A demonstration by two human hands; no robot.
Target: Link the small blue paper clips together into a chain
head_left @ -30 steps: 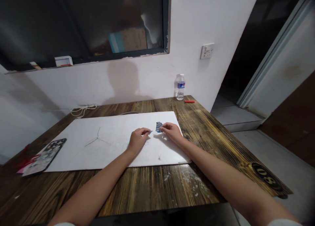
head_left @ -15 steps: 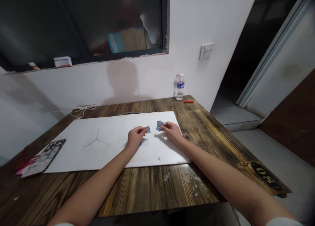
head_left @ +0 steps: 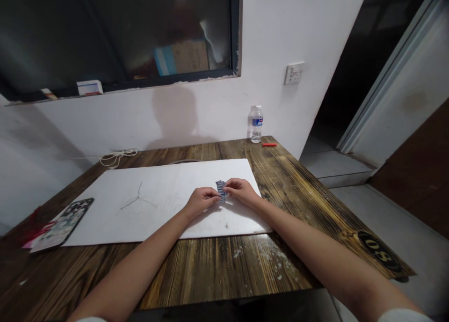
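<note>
Both of my hands meet over the right part of a white sheet (head_left: 150,205) that lies on the wooden table (head_left: 217,266). Between them stands a small fanned stack of blue cards (head_left: 220,190). My right hand (head_left: 240,191) pinches the stack from the right. My left hand (head_left: 200,201) has its fingertips closed on the stack's lower left side. The cards are tiny and their faces cannot be read.
A phone in a patterned case (head_left: 63,223) lies at the sheet's left end on something red. A water bottle (head_left: 256,124) and a red marker (head_left: 269,144) are at the back right. A white cord (head_left: 115,157) lies by the wall. The table's right edge drops to the floor.
My left hand picked up a single blue card, lifted it, then brought it right to join the stack in my right hand. The two hands now touch at the cards.
</note>
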